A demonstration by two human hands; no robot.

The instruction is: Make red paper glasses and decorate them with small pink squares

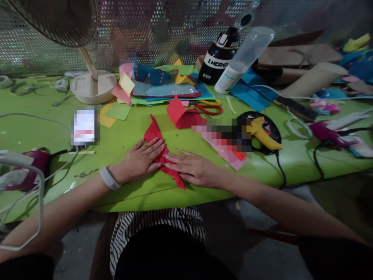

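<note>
Behind worktop: perforated screen (151,35), broad, dimly lit. Below: glossy green tabletop (122,132), scuffed, strewn with scraps. Left rear: fan (88,64), set back, presumably to spare working room. Right rear: black bottle (215,64), stood upright. Front centre: folded red paper (152,130), laid on tabletop near body, likely for firm pressing. Left hand (145,155), right hand (195,167): fingers extended over paper, nothing gripped; fold apparently being flattened. Right: yellow gun-shaped tool (264,134), rested on black dish (278,130), probably for drips. Beyond paper: red-handled scissors (210,111), seemingly kept reachable.
</note>
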